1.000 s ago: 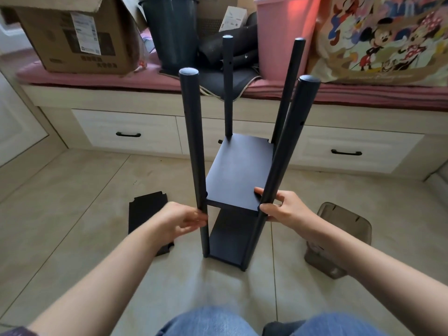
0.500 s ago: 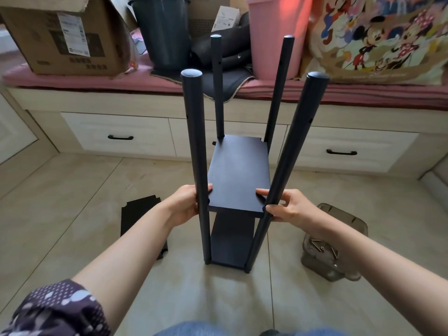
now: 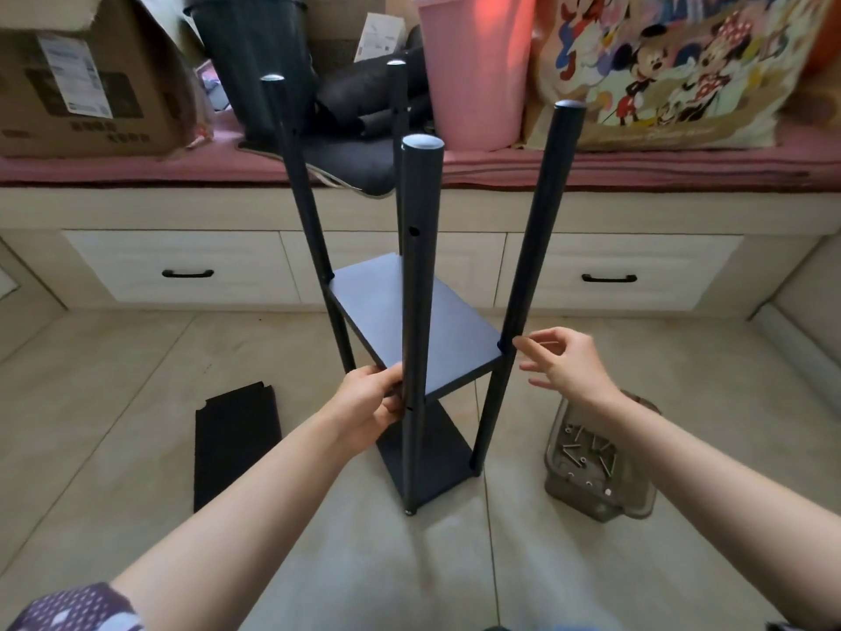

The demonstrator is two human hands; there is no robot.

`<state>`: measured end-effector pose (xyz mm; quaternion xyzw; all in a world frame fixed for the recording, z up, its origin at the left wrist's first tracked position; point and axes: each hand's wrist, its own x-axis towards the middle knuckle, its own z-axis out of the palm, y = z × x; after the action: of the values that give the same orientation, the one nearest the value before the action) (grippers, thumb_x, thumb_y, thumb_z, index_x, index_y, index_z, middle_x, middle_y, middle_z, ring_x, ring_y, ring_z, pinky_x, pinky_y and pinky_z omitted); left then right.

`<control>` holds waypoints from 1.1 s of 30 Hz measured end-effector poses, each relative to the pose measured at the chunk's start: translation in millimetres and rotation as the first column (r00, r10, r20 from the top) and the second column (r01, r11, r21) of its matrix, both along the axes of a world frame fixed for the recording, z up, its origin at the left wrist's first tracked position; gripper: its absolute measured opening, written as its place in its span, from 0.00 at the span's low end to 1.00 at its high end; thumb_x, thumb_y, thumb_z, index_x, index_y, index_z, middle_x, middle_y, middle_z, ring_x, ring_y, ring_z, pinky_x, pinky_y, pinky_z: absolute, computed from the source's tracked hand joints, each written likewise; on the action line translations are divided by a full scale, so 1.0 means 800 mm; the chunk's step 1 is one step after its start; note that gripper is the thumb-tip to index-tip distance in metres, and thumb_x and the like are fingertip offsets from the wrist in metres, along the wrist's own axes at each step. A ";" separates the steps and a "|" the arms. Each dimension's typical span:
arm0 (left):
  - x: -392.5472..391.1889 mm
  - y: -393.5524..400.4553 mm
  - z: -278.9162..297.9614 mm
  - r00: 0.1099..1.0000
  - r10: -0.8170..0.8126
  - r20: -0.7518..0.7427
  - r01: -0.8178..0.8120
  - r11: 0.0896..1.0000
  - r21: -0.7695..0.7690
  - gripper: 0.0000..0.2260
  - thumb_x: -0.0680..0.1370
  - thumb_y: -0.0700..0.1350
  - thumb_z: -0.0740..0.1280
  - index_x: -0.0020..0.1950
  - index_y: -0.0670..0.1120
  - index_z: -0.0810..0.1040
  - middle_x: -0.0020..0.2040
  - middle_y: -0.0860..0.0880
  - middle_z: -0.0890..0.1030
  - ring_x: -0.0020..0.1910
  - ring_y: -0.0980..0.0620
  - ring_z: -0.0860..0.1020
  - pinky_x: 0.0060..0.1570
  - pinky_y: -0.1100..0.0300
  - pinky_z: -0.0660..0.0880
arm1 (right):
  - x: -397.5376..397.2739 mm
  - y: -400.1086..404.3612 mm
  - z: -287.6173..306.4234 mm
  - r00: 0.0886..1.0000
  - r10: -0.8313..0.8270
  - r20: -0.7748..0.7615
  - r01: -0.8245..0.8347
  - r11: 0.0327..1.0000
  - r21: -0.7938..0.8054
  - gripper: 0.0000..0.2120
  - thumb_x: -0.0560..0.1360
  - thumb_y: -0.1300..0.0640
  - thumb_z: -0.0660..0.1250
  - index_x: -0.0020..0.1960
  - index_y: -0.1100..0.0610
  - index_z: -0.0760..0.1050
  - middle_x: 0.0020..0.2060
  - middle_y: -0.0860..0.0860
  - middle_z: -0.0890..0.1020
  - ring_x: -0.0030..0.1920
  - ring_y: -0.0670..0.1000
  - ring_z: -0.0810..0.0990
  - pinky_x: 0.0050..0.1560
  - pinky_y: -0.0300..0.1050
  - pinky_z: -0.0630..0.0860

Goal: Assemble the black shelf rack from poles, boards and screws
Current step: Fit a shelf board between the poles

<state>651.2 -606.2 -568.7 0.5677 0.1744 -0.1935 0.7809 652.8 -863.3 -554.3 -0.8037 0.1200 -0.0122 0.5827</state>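
The black rack stands on the tiled floor with several upright poles and two boards fitted: a middle board (image 3: 409,311) and a bottom board (image 3: 432,453). My left hand (image 3: 368,403) grips the near pole (image 3: 418,275) at the level of the middle board. My right hand (image 3: 562,362) hovers with loose fingers just right of the right pole (image 3: 532,266), holding nothing. A spare black board (image 3: 234,444) lies flat on the floor to the left.
A clear plastic tub (image 3: 596,471) of screws sits on the floor to the right of the rack. Behind runs a bench with white drawers (image 3: 182,266), carrying a cardboard box (image 3: 77,79), a dark bin (image 3: 255,56), a pink bin (image 3: 473,70) and a cartoon bag (image 3: 660,66).
The rack has turned, so one pole now faces me at the centre. My right hand has let go of its pole and opened. My left hand still holds a pole.
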 end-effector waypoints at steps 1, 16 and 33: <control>0.001 -0.005 -0.003 1.000 0.021 0.001 -0.021 1.000 -0.003 0.11 0.79 0.41 0.71 0.58 0.36 0.78 0.47 0.40 0.82 0.38 0.44 0.71 0.51 0.51 0.75 | -0.006 0.006 -0.002 0.998 -0.050 -0.031 0.048 0.998 -0.034 0.22 0.75 0.47 0.71 0.62 0.60 0.73 0.50 0.54 0.82 0.46 0.52 0.85 0.49 0.52 0.83; -0.035 -0.055 -0.030 0.976 0.213 0.044 -0.205 0.968 -0.142 0.14 0.81 0.39 0.67 0.64 0.35 0.73 0.42 0.44 0.83 0.26 0.55 0.80 0.30 0.63 0.78 | -0.076 0.083 0.014 0.941 0.337 0.039 -0.313 0.907 -0.280 0.28 0.73 0.37 0.68 0.68 0.48 0.72 0.41 0.37 0.75 0.44 0.39 0.73 0.45 0.32 0.68; -0.016 -0.060 -0.026 0.989 0.145 -0.017 -0.134 0.857 -0.497 0.18 0.82 0.38 0.62 0.72 0.34 0.70 0.67 0.36 0.78 0.65 0.39 0.78 0.58 0.50 0.79 | -0.064 0.054 -0.003 0.855 0.517 0.035 -0.509 0.850 -0.134 0.14 0.81 0.49 0.60 0.52 0.27 0.71 0.55 0.67 0.79 0.55 0.68 0.77 0.55 0.59 0.80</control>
<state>638.7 -654.4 -589.9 0.3355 0.1513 -0.1689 0.9143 601.3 -820.4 -556.9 -0.8391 -0.1202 0.1085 0.5193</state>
